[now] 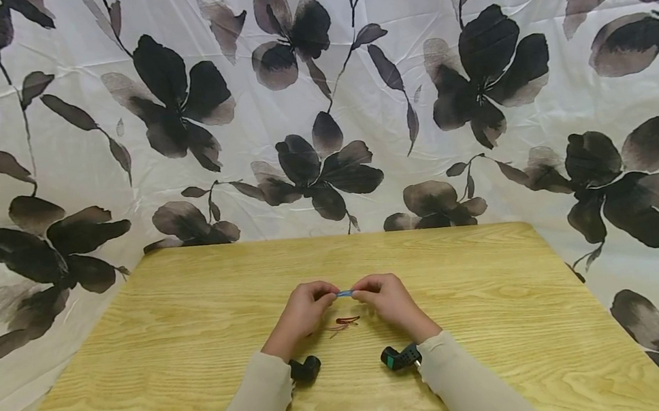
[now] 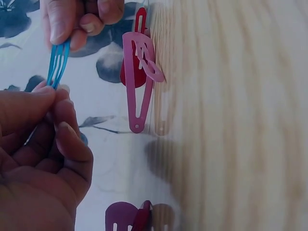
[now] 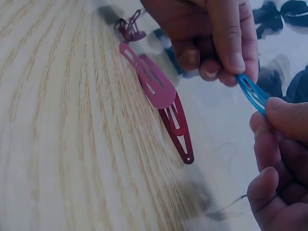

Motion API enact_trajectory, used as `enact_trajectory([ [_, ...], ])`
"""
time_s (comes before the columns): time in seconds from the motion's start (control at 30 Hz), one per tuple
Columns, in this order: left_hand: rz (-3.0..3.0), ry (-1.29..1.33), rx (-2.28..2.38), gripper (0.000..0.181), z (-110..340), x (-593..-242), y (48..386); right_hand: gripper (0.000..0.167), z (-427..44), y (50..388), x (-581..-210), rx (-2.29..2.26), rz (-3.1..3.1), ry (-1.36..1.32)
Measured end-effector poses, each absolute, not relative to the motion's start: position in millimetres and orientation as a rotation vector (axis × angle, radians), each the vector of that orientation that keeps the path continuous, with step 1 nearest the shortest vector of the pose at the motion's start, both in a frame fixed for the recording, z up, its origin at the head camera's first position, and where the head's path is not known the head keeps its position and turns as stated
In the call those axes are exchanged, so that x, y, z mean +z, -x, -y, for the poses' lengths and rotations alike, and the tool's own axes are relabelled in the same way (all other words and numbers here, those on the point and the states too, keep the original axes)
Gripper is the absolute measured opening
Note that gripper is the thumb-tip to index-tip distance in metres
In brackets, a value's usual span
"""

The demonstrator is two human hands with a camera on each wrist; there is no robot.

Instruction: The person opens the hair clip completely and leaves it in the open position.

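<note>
A blue hair clip (image 1: pixel 344 293) is held level above the table between both hands. My left hand (image 1: pixel 307 310) pinches one end between thumb and fingers, and my right hand (image 1: pixel 388 300) pinches the other. In the left wrist view the blue clip (image 2: pixel 58 65) spans the short gap between the left hand (image 2: pixel 43 149) and the right hand (image 2: pixel 82 19). The right wrist view shows the clip (image 3: pixel 252 94) from its other side, its slots visible. Just nearer than the hands, a red clip (image 1: pixel 347 320) and a pink clip (image 2: pixel 131 82) lie overlapping on the table.
A small dark purplish clip (image 3: pixel 130 30) lies apart from the overlapping pair. The wooden table (image 1: pixel 203 385) reaches back to a floral cloth (image 1: pixel 328 96) hanging behind and at the sides. Black wrist cameras (image 1: pixel 306 370) sit below both hands.
</note>
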State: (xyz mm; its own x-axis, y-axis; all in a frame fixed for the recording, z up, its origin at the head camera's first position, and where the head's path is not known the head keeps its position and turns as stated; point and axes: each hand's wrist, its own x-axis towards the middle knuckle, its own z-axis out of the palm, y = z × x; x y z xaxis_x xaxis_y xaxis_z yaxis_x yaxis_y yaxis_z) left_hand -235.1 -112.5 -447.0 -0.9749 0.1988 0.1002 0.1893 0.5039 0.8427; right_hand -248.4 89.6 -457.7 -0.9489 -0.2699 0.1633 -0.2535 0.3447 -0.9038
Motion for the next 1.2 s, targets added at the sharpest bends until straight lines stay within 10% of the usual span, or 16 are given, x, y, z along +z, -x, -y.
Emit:
enact_trajectory([
  [1.2, -2.566, -0.447, 1.549, 0.015, 121, -452, 236, 0.015, -90, 222, -420, -1.699, -2.418, 0.515],
])
